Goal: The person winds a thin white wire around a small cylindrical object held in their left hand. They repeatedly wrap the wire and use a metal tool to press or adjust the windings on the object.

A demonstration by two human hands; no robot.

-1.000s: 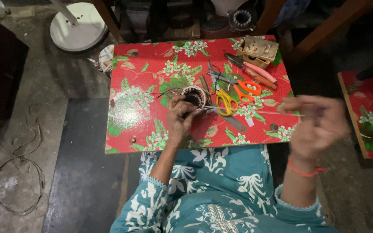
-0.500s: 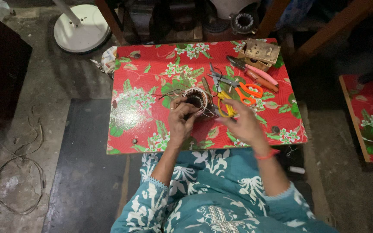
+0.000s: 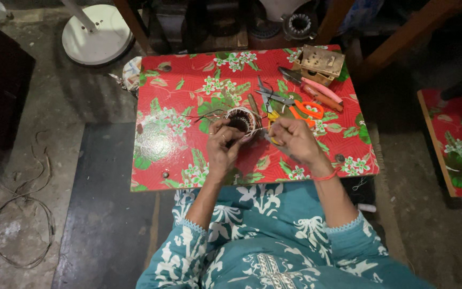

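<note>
The low table (image 3: 188, 101) wears a glossy, smooth plastic-looking cloth, red with flowers. The round stator (image 3: 240, 120) shows dull metal and fine wire. The scissors (image 3: 300, 109) have shiny orange plastic handles. The floor (image 3: 38, 107) is rough, matt concrete.

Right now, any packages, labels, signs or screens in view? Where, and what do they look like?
None that can be made out.
Closest thing: a small tan box-like block at the far right corner of the red floral table, too small to tell any label.
</note>
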